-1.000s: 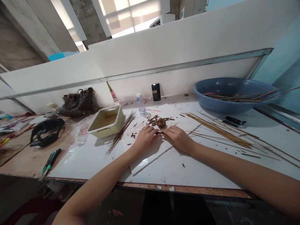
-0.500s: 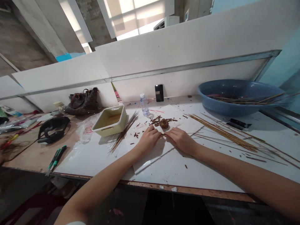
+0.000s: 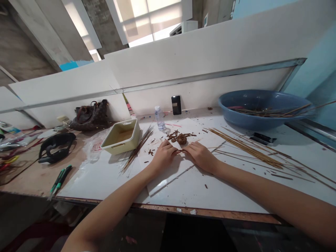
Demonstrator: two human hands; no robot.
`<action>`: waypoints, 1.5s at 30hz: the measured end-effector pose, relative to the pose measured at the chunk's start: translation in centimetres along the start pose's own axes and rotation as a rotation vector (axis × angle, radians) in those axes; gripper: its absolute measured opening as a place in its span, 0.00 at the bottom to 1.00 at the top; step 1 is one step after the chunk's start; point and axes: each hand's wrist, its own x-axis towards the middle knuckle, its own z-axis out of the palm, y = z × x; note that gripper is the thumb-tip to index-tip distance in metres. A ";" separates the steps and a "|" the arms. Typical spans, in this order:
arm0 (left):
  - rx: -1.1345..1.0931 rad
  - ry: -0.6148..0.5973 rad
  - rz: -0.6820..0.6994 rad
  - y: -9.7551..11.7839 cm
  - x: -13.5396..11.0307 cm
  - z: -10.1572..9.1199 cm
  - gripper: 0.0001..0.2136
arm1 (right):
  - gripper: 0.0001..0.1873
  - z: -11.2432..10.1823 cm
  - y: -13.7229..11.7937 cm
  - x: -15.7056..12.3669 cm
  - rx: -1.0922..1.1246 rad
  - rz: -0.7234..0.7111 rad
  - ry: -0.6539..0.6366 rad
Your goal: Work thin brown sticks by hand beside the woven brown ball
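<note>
A long white tabletop [image 3: 183, 196] runs across the view below a white partition [image 3: 199, 45] with a metal rail. Taking the hands as the centre of a clock face, with 12 at the far side, a wide blue plastic basin [image 3: 252, 122] sits at 2 o'clock with a loose heap of long tan sticks [image 3: 262, 111] in it, and a spread of long tan sticks [image 3: 246, 150] lies on the tabletop at 3 o'clock. At 10 o'clock stand a cream rectangular plastic tray [image 3: 118, 147] and, farther out, a brown patterned handbag [image 3: 90, 119]. A clear plastic water bottle [image 3: 159, 119] stands at 11, and a black smartphone [image 3: 176, 105] leans against the partition at 12. A fan of thin brown sticks [image 3: 138, 150] lies at 9 o'clock, just beside the tray. Just beyond the fingertips, at 12, sits a small round brown lump [image 3: 181, 139] among short brown chips [image 3: 174, 136]. The left hand [image 3: 164, 155] and right hand [image 3: 201, 156] rest palm-down, partly curled, their fingertips nearly meeting at a short brown sliver [image 3: 180, 150]; whether they grip it, I cannot tell. Most of the sticks lie whole, against only the small lump and scattered chips.
</note>
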 end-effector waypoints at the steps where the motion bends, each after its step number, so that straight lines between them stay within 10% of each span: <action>1: -0.003 -0.001 -0.004 0.0 0.0 0.0 0.11 | 0.13 0.0 0.0 0.0 -0.003 -0.003 -0.002; 45: 0.190 -0.054 -0.214 1.0 -0.1 -0.8 0.08 | 0.11 0.1 0.1 -0.1 -0.034 0.043 0.011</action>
